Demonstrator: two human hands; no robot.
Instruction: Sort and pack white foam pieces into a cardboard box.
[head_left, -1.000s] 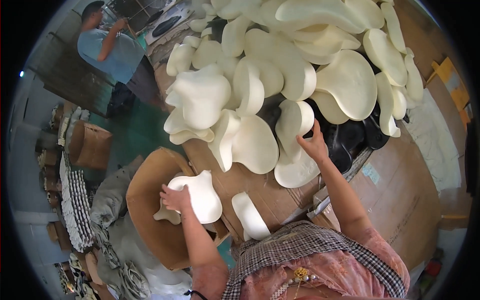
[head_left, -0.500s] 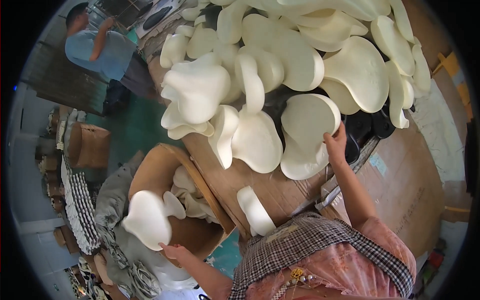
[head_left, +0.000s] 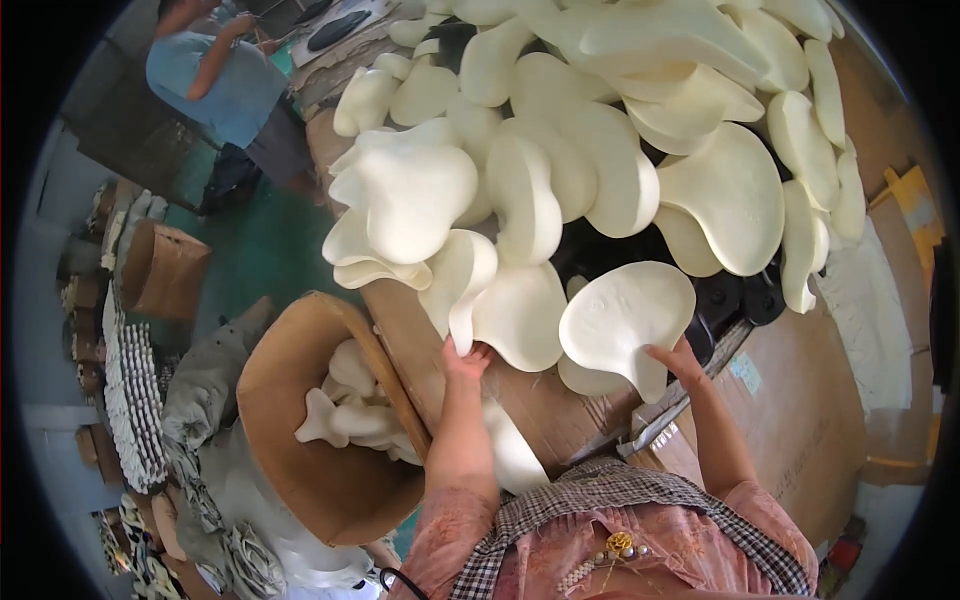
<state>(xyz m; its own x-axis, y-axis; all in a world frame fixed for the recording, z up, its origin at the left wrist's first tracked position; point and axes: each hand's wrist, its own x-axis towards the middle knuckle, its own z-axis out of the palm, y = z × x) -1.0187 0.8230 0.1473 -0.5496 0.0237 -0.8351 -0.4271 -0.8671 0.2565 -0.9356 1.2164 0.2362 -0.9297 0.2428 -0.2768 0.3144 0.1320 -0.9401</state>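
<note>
Cream foam bike saddle pads lie heaped over the table in front of me. My right hand (head_left: 684, 362) is closed on the narrow nose of one foam saddle pad (head_left: 625, 312), at the heap's near right edge. Its broad smooth face shows, with another pad partly hidden under it. My left hand (head_left: 467, 362) grips the lower tip of a curved foam saddle pad (head_left: 457, 275) at the near edge of the heap. A single pad (head_left: 512, 450) lies by itself against my checked apron.
An open cardboard box (head_left: 290, 455) with several pads inside stands left of the table. Black saddle shells (head_left: 720, 300) show under the heap. Grey cloth-like bundles (head_left: 225, 375) lie beyond the box. A person in a blue shirt (head_left: 220, 85) stands far left.
My left hand has come from above the box to the heap, having let go of a pad there, and now grips another. The pad in my right hand has turned.
</note>
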